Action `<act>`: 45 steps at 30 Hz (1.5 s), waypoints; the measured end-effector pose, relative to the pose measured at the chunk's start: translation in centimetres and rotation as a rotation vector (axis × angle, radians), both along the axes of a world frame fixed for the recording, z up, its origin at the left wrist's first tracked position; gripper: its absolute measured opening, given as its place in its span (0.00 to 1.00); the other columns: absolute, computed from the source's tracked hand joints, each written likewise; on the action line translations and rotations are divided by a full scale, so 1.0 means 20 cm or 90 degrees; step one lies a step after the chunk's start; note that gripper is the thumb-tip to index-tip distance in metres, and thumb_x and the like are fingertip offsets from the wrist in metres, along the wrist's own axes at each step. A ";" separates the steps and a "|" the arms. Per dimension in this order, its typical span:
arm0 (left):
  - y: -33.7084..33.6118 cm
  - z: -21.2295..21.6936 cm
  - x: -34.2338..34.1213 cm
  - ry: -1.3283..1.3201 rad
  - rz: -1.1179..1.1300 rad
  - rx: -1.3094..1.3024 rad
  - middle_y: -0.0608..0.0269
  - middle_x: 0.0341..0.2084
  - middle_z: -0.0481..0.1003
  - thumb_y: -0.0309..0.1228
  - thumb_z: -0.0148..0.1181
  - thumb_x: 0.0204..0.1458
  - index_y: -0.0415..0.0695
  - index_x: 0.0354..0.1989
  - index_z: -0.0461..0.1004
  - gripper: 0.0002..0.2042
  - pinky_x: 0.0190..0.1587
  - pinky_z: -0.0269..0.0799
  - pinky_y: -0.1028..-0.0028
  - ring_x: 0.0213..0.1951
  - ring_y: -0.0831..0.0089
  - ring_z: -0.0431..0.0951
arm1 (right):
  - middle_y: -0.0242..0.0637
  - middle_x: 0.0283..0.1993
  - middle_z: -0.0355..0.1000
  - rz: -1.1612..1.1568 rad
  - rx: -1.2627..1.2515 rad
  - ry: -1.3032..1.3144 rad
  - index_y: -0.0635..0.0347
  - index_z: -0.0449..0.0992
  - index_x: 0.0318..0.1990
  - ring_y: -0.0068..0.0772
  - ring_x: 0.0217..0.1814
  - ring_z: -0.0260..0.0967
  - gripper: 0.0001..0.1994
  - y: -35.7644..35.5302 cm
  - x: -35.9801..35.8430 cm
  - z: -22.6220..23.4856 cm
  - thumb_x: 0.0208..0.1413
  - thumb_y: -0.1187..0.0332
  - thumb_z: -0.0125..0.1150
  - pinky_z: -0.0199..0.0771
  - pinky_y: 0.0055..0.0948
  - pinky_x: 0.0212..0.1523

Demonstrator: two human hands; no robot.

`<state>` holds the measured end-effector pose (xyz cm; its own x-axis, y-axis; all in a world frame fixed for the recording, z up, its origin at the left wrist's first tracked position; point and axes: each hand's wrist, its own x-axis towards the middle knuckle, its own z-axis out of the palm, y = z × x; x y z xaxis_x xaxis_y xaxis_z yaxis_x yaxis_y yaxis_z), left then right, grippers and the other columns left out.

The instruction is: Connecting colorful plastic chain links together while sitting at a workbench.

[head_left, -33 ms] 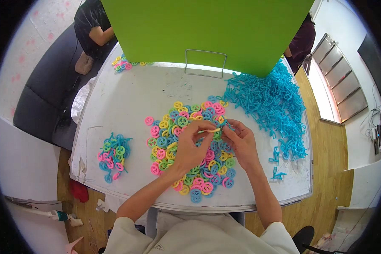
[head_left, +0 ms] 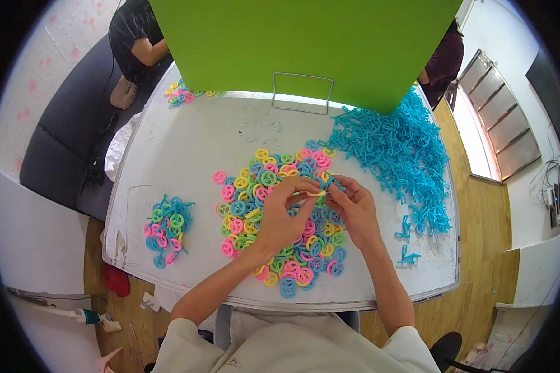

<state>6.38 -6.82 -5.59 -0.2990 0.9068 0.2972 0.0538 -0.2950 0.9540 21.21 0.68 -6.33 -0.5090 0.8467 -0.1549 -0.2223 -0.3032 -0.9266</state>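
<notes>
The left hand [head_left: 284,214] is being used to pinch a yellow plastic wheel [head_left: 316,194], seen edge-on, between thumb and fingers, while a thin blue plastic piece [head_left: 335,182] is being gripped in the right hand [head_left: 358,213], just beside it. Both are being held over a heap of pink, yellow, green and blue spoked plastic wheels [head_left: 238,209] on the white tabletop [head_left: 186,143], where a pile of blue plastic pieces [head_left: 395,146] is being supported farther right.

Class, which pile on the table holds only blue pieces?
The big heap farthest right; the central pile, small left pile and far-left pile each mix several colours.
</notes>
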 end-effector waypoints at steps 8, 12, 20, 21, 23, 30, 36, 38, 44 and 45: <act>-0.01 0.02 -0.01 -0.069 -0.064 -0.150 0.62 0.41 0.72 0.22 0.58 0.52 0.39 0.42 0.72 0.09 0.43 0.74 0.76 0.44 0.74 0.75 | 0.34 0.40 0.72 -0.050 0.066 0.012 0.66 0.69 0.49 0.21 0.41 0.71 0.13 -0.02 -0.02 -0.02 0.57 0.75 0.58 0.74 0.22 0.43; 0.00 0.04 -0.03 -0.101 -0.069 -0.168 0.57 0.47 0.71 0.23 0.56 0.54 0.37 0.45 0.71 0.10 0.43 0.74 0.76 0.43 0.73 0.75 | 0.36 0.41 0.73 -0.041 0.180 -0.069 0.67 0.70 0.48 0.22 0.42 0.72 0.13 -0.04 -0.03 0.01 0.56 0.75 0.58 0.74 0.23 0.45; -0.02 0.03 -0.02 0.095 0.049 -0.051 0.60 0.37 0.72 0.17 0.57 0.51 0.40 0.42 0.75 0.11 0.38 0.75 0.76 0.39 0.72 0.76 | 0.36 0.39 0.75 -0.010 0.142 -0.048 0.70 0.72 0.49 0.20 0.37 0.72 0.14 -0.06 -0.05 0.03 0.55 0.77 0.60 0.73 0.18 0.36; -0.03 0.01 -0.03 0.218 0.067 0.014 0.60 0.36 0.72 0.16 0.57 0.50 0.40 0.42 0.75 0.12 0.38 0.76 0.76 0.39 0.71 0.76 | 0.36 0.38 0.75 -0.004 0.197 -0.086 0.69 0.73 0.47 0.20 0.37 0.72 0.12 -0.07 -0.05 0.03 0.55 0.77 0.60 0.73 0.18 0.36; -0.03 0.03 -0.01 0.342 0.083 0.078 0.59 0.36 0.71 0.15 0.57 0.49 0.41 0.42 0.75 0.12 0.38 0.76 0.75 0.40 0.71 0.76 | 0.36 0.37 0.75 0.001 0.252 -0.122 0.69 0.74 0.46 0.19 0.38 0.72 0.11 -0.07 -0.05 0.05 0.55 0.77 0.59 0.73 0.18 0.36; -0.01 0.03 -0.05 0.057 0.035 -0.069 0.60 0.35 0.72 0.15 0.55 0.50 0.37 0.40 0.73 0.09 0.39 0.76 0.75 0.40 0.70 0.77 | 0.29 0.35 0.73 -0.031 0.216 -0.090 0.66 0.76 0.44 0.15 0.34 0.69 0.10 -0.05 -0.04 0.03 0.54 0.76 0.61 0.68 0.15 0.34; -0.01 0.05 -0.04 0.081 0.023 -0.009 0.59 0.36 0.72 0.14 0.53 0.50 0.37 0.38 0.73 0.08 0.38 0.76 0.75 0.39 0.69 0.78 | 0.31 0.36 0.74 -0.031 0.198 -0.055 0.67 0.75 0.44 0.17 0.37 0.70 0.10 -0.06 -0.04 0.05 0.54 0.76 0.61 0.70 0.17 0.37; -0.01 0.05 -0.05 0.153 0.018 0.001 0.59 0.36 0.72 0.13 0.53 0.50 0.36 0.38 0.73 0.08 0.39 0.75 0.76 0.39 0.70 0.77 | 0.30 0.35 0.74 -0.030 0.212 -0.043 0.67 0.75 0.44 0.15 0.36 0.69 0.11 -0.06 -0.04 0.05 0.54 0.75 0.62 0.69 0.15 0.36; -0.01 0.04 0.00 0.039 0.107 -0.021 0.58 0.35 0.76 0.16 0.52 0.52 0.38 0.40 0.75 0.09 0.35 0.75 0.78 0.37 0.73 0.78 | 0.34 0.35 0.76 -0.032 0.215 -0.128 0.68 0.76 0.43 0.18 0.37 0.72 0.11 -0.07 -0.03 0.06 0.52 0.74 0.63 0.72 0.18 0.38; -0.01 0.03 -0.02 0.069 0.093 -0.022 0.58 0.35 0.76 0.16 0.53 0.52 0.38 0.40 0.75 0.09 0.35 0.74 0.78 0.37 0.73 0.78 | 0.36 0.36 0.76 -0.038 0.221 -0.150 0.68 0.75 0.44 0.20 0.36 0.74 0.11 -0.06 -0.03 0.05 0.52 0.76 0.62 0.73 0.18 0.37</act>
